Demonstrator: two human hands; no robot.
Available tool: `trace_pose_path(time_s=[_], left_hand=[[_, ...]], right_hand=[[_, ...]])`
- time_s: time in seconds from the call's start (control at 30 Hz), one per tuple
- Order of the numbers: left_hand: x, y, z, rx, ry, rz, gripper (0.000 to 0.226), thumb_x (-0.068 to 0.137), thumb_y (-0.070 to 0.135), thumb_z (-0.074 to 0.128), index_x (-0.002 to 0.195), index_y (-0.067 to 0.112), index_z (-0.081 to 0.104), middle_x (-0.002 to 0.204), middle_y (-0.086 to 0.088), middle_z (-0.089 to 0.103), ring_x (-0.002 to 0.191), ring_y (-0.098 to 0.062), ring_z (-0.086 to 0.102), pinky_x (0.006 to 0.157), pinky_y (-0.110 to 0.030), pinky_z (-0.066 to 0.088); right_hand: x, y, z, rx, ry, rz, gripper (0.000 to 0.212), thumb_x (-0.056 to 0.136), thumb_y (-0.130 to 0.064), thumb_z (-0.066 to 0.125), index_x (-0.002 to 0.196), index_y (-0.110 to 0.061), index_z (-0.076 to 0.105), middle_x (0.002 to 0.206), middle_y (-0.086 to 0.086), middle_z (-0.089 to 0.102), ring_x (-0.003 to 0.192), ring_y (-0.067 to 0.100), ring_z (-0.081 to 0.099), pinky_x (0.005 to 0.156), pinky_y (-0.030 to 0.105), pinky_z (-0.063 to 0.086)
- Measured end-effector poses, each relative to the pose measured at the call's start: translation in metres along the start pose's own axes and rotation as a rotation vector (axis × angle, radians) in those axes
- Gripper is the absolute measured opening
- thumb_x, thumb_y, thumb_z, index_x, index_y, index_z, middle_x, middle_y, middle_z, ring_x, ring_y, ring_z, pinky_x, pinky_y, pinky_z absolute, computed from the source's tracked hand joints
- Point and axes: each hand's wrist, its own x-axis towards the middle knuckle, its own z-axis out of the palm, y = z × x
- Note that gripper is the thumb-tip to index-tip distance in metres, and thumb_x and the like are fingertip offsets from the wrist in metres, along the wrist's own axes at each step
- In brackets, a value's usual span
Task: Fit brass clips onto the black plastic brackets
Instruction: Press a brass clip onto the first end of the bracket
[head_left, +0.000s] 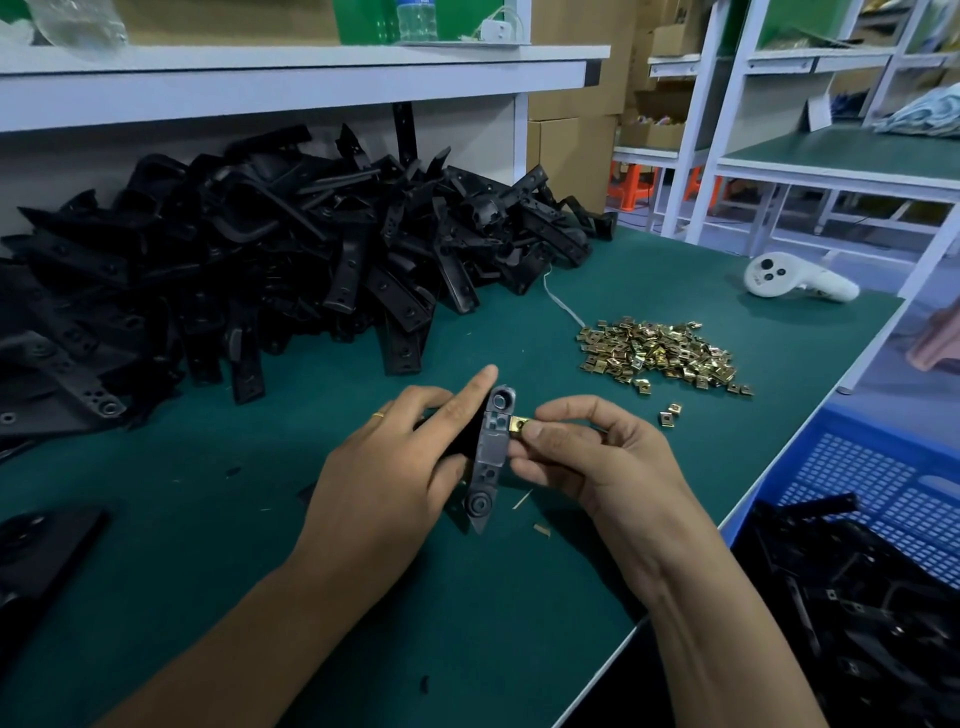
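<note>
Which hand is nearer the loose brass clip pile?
Right. The right hand sits just below-left of the brass clip pile, pinching a clip against the bracket. The left hand is farther away, beyond the bracket.

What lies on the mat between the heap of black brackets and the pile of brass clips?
In the head view, a thin white cord runs over the green mat between the heap of black brackets and the pile of brass clips; otherwise that stretch is bare.
</note>
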Motion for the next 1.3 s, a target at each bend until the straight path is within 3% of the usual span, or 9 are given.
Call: trace_pose_path(time_s=[0.37,0.5,0.57,0.67,0.73,0.8,0.97,1.13,1.3], left_hand=[[0.001,0.003,0.003,0.105,-0.004,0.096,0.084,0.089,0.016,0.073,0.159,0.038,0.034,0.123,0.010,0.057,0.098,-0.018,0.056,0.062,-0.031,0.049],[-0.001,0.002,0.004,0.019,-0.073,0.056,0.076,0.095,0.024,0.060,0.160,0.042,0.027,0.127,0.016,0.053,0.104,-0.015,0.056,0.070,-0.037,0.055],[-0.002,0.001,0.005,-0.045,-0.092,0.027,0.073,0.096,0.028,0.056,0.160,0.042,0.026,0.130,0.020,0.050,0.105,-0.012,0.055,0.073,-0.039,0.055],[-0.002,-0.003,0.006,-0.075,-0.091,-0.022,0.072,0.095,0.020,0.058,0.159,0.039,0.032,0.134,0.021,0.045,0.100,-0.011,0.054,0.072,-0.039,0.054],[-0.002,-0.003,0.006,-0.074,-0.100,-0.028,0.072,0.093,0.014,0.062,0.158,0.031,0.037,0.134,0.017,0.046,0.102,-0.014,0.054,0.071,-0.040,0.054],[-0.001,-0.001,0.007,-0.061,-0.117,-0.032,0.072,0.092,0.014,0.067,0.157,0.024,0.040,0.133,0.014,0.048,0.109,-0.016,0.053,0.074,-0.040,0.055],[0.000,-0.001,0.005,-0.037,-0.120,-0.044,0.065,0.092,0.019,0.069,0.153,0.021,0.047,0.130,0.014,0.049,0.111,-0.015,0.052,0.076,-0.040,0.055],[0.000,0.000,0.003,-0.024,-0.115,-0.057,0.061,0.094,0.020,0.068,0.152,0.020,0.049,0.129,0.013,0.050,0.107,-0.015,0.052,0.078,-0.035,0.052],[0.000,0.000,0.002,-0.013,-0.118,-0.045,0.061,0.095,0.021,0.068,0.152,0.019,0.048,0.128,0.012,0.050,0.107,-0.014,0.052,0.079,-0.033,0.050]], right_hand=[[-0.002,0.001,0.002,-0.157,0.051,0.043,0.015,0.078,-0.001,0.084,0.088,-0.008,0.075,0.088,0.021,0.077,0.071,0.027,0.073,0.069,0.038,0.060],[-0.002,0.001,0.003,-0.170,0.055,0.039,0.020,0.080,-0.006,0.084,0.097,-0.006,0.072,0.089,0.019,0.078,0.073,0.028,0.074,0.074,0.041,0.061],[0.000,0.001,-0.001,-0.371,0.104,-0.040,0.016,0.085,-0.018,0.084,0.098,-0.015,0.074,0.084,0.009,0.079,0.074,0.021,0.074,0.070,0.035,0.059],[0.006,-0.005,-0.028,-0.961,0.483,-0.312,0.002,0.091,-0.026,0.076,0.092,-0.024,0.076,0.079,-0.009,0.076,0.078,0.006,0.069,0.074,0.023,0.050],[0.006,-0.011,-0.050,-1.241,0.676,-0.400,0.010,0.096,-0.022,0.067,0.100,-0.023,0.077,0.092,-0.005,0.075,0.087,0.015,0.066,0.076,0.029,0.044],[0.008,-0.013,-0.067,-1.316,0.730,-0.408,0.019,0.098,-0.018,0.064,0.113,-0.018,0.075,0.102,0.006,0.070,0.092,0.025,0.063,0.078,0.033,0.043],[0.013,-0.013,-0.071,-1.413,0.644,-0.371,0.026,0.100,-0.011,0.060,0.120,-0.015,0.075,0.106,0.011,0.057,0.096,0.031,0.059,0.084,0.039,0.050],[0.009,-0.028,-0.071,-1.430,0.568,-0.268,0.016,0.096,-0.011,0.065,0.109,-0.014,0.074,0.099,0.001,0.054,0.087,0.018,0.053,0.080,0.027,0.037],[-0.001,-0.039,-0.072,-1.458,0.387,-0.110,0.010,0.098,-0.016,0.065,0.106,-0.021,0.062,0.103,0.000,0.052,0.085,0.011,0.051,0.081,0.029,0.038]])
